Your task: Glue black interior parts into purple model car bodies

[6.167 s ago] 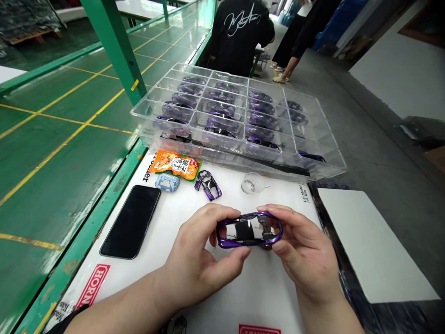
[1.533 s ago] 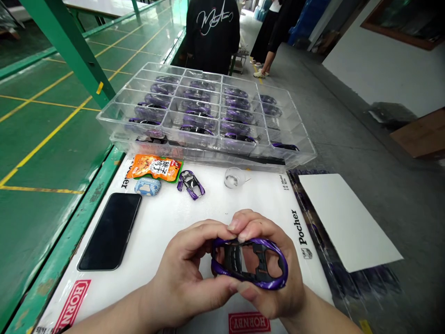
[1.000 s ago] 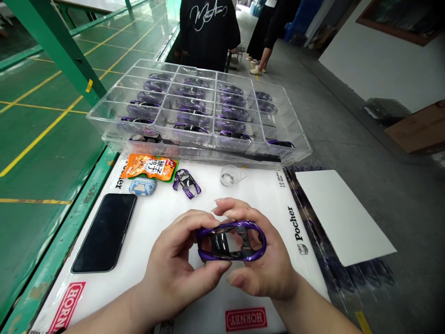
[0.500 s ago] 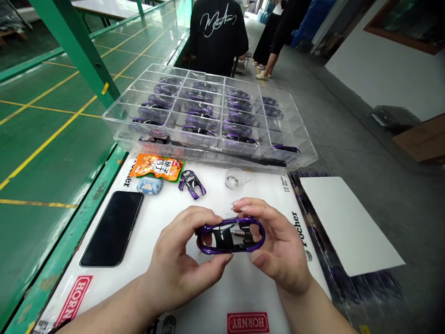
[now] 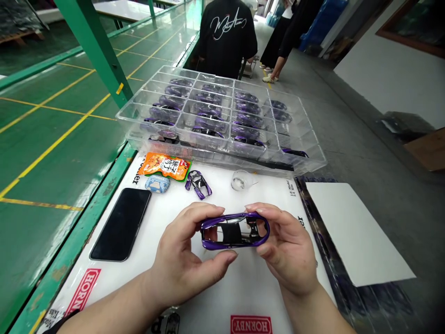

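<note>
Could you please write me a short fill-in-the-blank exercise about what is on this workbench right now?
1. Both the left hand and the right hand hold a ____ model car body.
2. The black phone lies screen-up to the ____ of the hands.
3. The clear tray is divided into ____.
4. The snack packet is mainly ____.

Missing words: purple; left; compartments; orange

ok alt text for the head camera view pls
Two bare hands, left hand and right hand, hold a purple toy car body over a white mat. Behind lie a black phone and clear compartment tray of purple bodies.
</note>
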Action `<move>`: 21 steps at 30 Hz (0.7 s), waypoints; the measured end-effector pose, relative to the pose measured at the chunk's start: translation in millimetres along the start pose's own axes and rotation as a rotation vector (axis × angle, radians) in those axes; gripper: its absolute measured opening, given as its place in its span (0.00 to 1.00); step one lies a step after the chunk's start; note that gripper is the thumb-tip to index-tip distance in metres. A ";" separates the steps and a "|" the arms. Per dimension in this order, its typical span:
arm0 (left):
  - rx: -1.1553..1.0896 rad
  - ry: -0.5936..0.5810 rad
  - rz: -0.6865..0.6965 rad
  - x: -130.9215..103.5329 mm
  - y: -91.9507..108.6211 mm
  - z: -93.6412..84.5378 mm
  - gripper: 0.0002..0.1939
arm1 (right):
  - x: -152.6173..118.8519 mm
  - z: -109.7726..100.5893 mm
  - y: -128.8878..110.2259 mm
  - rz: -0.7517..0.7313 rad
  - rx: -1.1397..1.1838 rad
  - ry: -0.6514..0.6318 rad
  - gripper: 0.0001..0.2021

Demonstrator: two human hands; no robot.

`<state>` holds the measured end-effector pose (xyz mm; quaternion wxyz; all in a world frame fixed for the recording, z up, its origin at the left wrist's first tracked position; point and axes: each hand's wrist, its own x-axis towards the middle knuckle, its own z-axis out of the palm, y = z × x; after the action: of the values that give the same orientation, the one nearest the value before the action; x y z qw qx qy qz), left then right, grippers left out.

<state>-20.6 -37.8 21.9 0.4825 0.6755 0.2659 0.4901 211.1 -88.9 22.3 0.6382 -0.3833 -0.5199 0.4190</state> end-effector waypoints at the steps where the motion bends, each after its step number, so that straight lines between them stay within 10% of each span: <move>1: 0.001 0.000 0.006 -0.1 -0.2 -0.2 0.34 | 0.2 0.2 0.2 -0.002 -0.001 0.004 0.22; 21: 0.017 -0.005 -0.007 -2.5 -0.7 -1.0 0.33 | 0.0 -0.6 -0.2 0.006 0.006 0.016 0.23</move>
<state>-22.4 -39.2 20.3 0.4793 0.6797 0.2712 0.4845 211.7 -89.0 22.3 0.6422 -0.3861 -0.5125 0.4193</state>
